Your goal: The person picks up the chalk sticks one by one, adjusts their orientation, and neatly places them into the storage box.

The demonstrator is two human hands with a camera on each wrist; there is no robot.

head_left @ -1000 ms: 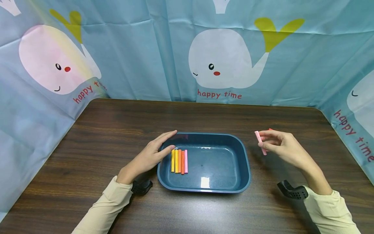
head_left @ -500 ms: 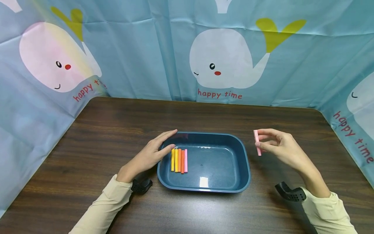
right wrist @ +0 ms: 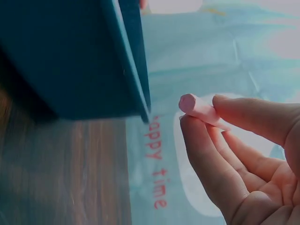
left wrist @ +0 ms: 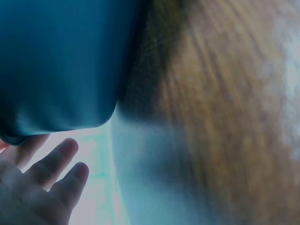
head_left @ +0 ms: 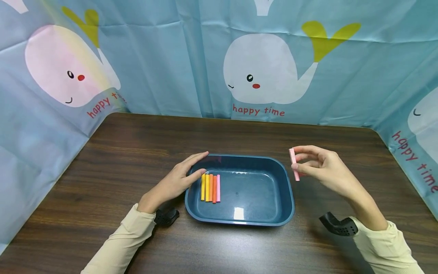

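Note:
My right hand (head_left: 329,171) pinches a pale pink stick of chalk (head_left: 294,164) between thumb and fingers, just right of a blue tray (head_left: 290,190). In the right wrist view the round end of the chalk (right wrist: 187,102) faces the tray's wall (right wrist: 129,61). Over the tray's left rim lies my left hand (head_left: 174,179), its thumb reaching inside and its fingers extended along the outside. The left wrist view shows those fingers (left wrist: 51,161) loose beside the tray's corner. Several chalk sticks (head_left: 210,188), yellow, orange and pink, stand side by side in a row at the tray's left end.
The tray rests on a dark wooden table (head_left: 143,140). A light blue whale-printed cloth (head_left: 198,61) hangs behind the table and along its sides. Black wrist devices (head_left: 338,225) sit near both cuffs.
My right hand has moved left toward the tray with the pink chalk, which now stands more upright. A red bit seen behind the hand has gone from sight there. The left hand stays put.

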